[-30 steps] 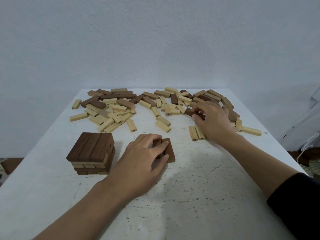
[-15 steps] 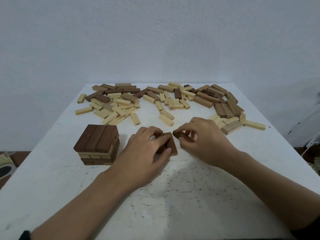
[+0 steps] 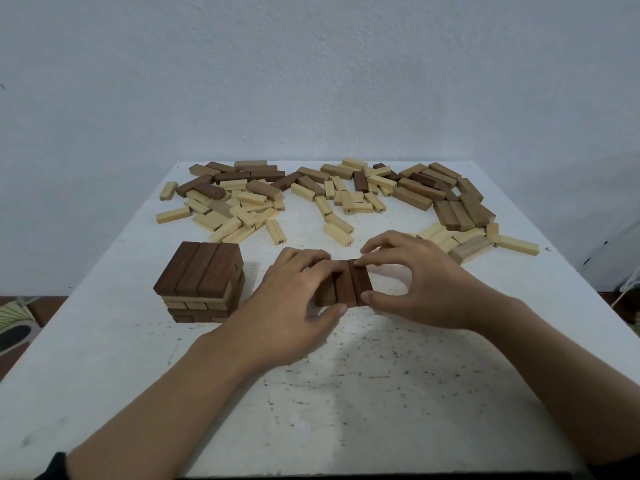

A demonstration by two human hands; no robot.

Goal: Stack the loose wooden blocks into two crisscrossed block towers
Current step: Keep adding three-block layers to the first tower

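**Second tower at its first row, most blocks yet to stack**

The base row (image 3: 344,287) of our second tower lies on the counter (image 3: 346,393) near its middle, just in front of us. It is three dark blocks side by side, long edges touching, pointing away from us. We judge that the third block (image 3: 360,280), the rightmost, is only now being seated against its neighbour. To the left, apart from the row, stands the first tower (image 3: 201,282), a short cube of several crisscrossed layers, dark and pale by turns, capped by three dark blocks. So we count one tower begun but low, and the other at a single layer. Nearly everything is left to do. The loose blocks (image 3: 311,199) lie scattered in a broad band across the far side of the counter, dark and pale mixed, some heaped on one another, well apart from both towers.

Our left hand (image 3: 294,299) comes in from the lower left and lies over the left part of the row. Its fingers (image 3: 317,263) curl across the tops and its thumb sits at the near ends, holding the blocks square. Our right hand (image 3: 415,282) reaches in from the right, palm down, and pinches the third block lengthwise, forefinger at its far end and thumb at its near end. Both forearms slant inward over the speckled counter. Next, we think, comes a crosswise layer on top.
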